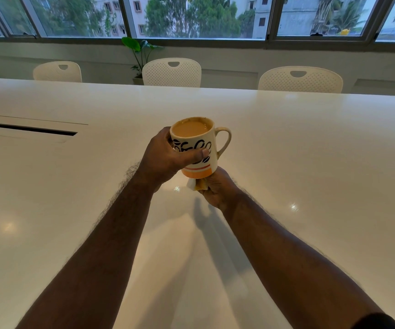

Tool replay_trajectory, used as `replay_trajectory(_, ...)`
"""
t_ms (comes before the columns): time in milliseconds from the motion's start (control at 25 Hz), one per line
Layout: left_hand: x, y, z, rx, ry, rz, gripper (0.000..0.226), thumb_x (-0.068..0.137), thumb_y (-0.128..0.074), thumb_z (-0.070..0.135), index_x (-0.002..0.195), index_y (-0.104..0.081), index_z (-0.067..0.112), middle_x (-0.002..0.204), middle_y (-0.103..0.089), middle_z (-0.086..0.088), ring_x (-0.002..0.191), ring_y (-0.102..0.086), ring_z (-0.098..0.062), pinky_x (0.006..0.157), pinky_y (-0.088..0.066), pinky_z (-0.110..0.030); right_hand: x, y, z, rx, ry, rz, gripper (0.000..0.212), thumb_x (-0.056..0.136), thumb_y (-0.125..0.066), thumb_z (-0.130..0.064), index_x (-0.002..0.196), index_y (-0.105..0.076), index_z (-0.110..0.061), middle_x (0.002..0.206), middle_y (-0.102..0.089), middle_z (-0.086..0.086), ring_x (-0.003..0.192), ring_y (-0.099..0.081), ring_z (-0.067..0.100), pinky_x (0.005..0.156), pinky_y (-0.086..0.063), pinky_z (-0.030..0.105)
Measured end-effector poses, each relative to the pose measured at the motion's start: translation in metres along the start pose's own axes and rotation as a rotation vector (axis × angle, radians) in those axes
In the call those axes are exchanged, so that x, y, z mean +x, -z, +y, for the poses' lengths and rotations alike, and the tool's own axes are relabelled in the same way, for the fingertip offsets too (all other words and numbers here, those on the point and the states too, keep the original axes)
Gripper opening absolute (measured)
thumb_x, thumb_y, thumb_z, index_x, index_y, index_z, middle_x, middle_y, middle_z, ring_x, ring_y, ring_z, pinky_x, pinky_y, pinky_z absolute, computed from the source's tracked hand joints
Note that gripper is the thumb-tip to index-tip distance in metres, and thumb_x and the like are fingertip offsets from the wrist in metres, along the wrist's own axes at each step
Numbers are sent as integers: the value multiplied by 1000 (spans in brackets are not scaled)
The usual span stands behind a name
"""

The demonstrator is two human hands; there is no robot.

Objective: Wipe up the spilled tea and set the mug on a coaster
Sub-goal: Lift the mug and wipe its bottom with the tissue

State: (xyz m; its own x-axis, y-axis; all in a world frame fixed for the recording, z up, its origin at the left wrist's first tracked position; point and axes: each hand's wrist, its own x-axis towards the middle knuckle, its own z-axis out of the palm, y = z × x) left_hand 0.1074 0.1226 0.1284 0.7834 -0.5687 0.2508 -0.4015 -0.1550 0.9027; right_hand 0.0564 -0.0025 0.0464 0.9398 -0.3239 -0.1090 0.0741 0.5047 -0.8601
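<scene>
Milky brown tea fills the mug (197, 146) almost to its rim, so the left hand (168, 157) wraps firmly round the body and holds it upright above the white table (310, 138), handle turned to the right, seemingly to keep more from slopping out. The right hand (215, 188) is closed around a tea-stained tissue (197, 184) pressed under the mug's base, probably drying the bottom so it leaves no ring once set down. No coaster is in view, and the tabletop beneath shows no clear puddle, only reflections.
</scene>
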Motion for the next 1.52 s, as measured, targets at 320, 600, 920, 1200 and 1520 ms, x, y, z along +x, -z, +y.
replay_trajectory(320,0,4,-3,13,-26,2,84,55,-82,48,128,-52,17,115,-64,5,99,-62,-5,74,-54,-20,-10,-17,20,83,-112,20,41,86,-63,-35,125,-59,-26,106,-68,6,96,-62,22,77,-52,36)
replay_trajectory(600,1,8,-12,25,-47,13,69,65,-86,34,124,-53,18,109,-64,9,97,-62,-4,69,-54,-15,-33,3,23,133,-256,68,16,90,-61,-20,105,-68,-18,90,-71,7,81,-64,17,68,-55,31)
replay_trajectory(920,-1,11,-27,-58,-12,5,68,57,-91,32,116,-58,23,105,-68,9,92,-66,1,67,-55,-18,-59,57,-29,279,-46,181,14,86,-56,-3,88,-67,-10,64,-66,1,51,-60,8,47,-52,18)
replay_trajectory(1200,-7,-4,-64,-49,59,19,75,56,-93,27,121,-57,18,110,-66,7,99,-64,-6,75,-55,-26,-92,101,-66,51,22,263,16,93,-53,-10,96,-68,-13,78,-69,0,58,-64,8,53,-53,20)
replay_trajectory(1520,-4,-23,-94,-75,127,10,79,49,-94,31,118,-57,23,108,-67,11,96,-64,-2,73,-55,-24,-132,113,-82,-42,19,289,28,78,-64,-22,105,-66,-15,87,-74,-2,65,-66,7,56,-54,23)
